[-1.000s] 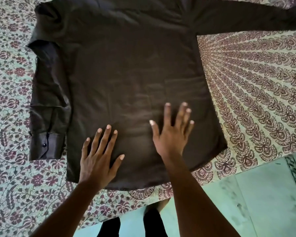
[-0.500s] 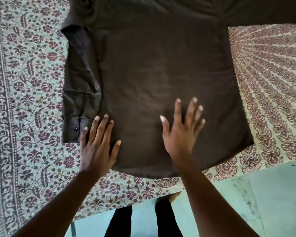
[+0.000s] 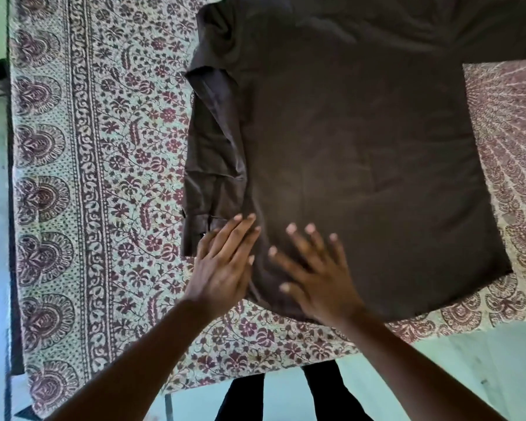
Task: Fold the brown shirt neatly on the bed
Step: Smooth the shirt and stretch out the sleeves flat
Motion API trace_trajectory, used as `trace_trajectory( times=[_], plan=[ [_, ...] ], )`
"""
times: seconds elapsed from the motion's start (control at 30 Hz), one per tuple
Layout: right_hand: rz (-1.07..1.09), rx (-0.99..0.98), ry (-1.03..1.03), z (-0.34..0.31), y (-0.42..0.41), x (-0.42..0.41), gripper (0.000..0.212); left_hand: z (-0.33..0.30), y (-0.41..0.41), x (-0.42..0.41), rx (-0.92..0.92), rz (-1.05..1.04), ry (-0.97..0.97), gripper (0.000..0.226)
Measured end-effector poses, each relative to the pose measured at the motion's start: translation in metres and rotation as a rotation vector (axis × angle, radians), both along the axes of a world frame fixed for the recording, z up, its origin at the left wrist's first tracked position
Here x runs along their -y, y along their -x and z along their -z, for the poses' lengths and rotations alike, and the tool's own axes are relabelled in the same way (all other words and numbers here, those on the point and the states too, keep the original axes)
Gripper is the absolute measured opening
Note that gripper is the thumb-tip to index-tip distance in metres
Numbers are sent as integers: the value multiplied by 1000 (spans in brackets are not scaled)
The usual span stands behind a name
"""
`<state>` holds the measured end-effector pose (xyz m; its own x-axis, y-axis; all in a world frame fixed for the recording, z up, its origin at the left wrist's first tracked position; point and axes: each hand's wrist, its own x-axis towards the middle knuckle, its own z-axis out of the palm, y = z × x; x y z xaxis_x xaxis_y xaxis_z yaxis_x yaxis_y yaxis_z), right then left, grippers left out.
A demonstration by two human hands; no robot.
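The brown shirt (image 3: 362, 141) lies flat, back side up, on the bed with its hem toward me. Its left sleeve (image 3: 213, 165) is folded down along the left side, cuff near the hem; the other sleeve (image 3: 504, 31) stretches off to the upper right. My left hand (image 3: 225, 265) rests flat, fingers together, on the shirt's lower left corner beside the cuff. My right hand (image 3: 316, 275) lies flat with fingers spread on the hem area just right of it. Neither hand grips the cloth.
The bed is covered by a floral patterned sheet (image 3: 104, 177) with a wide border on the left. Its near edge (image 3: 255, 372) runs close to my legs (image 3: 286, 396). Pale green floor (image 3: 483, 360) shows at the lower right and far left.
Both hands have slid leftward across the lower shirt and come closer together. The view has shifted, so the shirt now sits further right in the frame.
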<state>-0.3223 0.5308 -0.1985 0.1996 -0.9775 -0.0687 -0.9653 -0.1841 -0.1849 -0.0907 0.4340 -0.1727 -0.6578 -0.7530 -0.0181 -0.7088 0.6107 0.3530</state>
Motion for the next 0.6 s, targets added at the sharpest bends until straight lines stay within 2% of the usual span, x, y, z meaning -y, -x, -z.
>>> trace_trajectory(
  times=[0.07, 0.13, 0.2, 0.3, 0.37, 0.43, 0.5, 0.6],
  plan=[
    [333, -3, -23, -1, 6, 30, 64, 0, 20, 24, 20, 38, 24, 54],
    [468, -15, -88, 4, 2, 49, 67, 4, 37, 46, 39, 28, 38, 56],
    [321, -67, -84, 13, -10, 52, 67, 9, 46, 67, 53, -47, 46, 58],
    [-112, -61, -81, 16, -27, 33, 65, 8, 49, 90, 56, -81, 70, 56],
    [-363, -35, -116, 14, -28, 17, 60, 4, 46, 99, 80, 73, 136, 53],
    [-411, 55, -101, 11, -19, 2, 55, 0, 46, 102, 110, 237, 165, 51],
    [-162, 157, -17, 9, -5, -10, 52, 1, 44, 94, 192, 320, 123, 59],
    [325, 64, 53, 9, 44, -24, 53, 8, 39, 66, 343, 364, 13, 86]
  ],
)
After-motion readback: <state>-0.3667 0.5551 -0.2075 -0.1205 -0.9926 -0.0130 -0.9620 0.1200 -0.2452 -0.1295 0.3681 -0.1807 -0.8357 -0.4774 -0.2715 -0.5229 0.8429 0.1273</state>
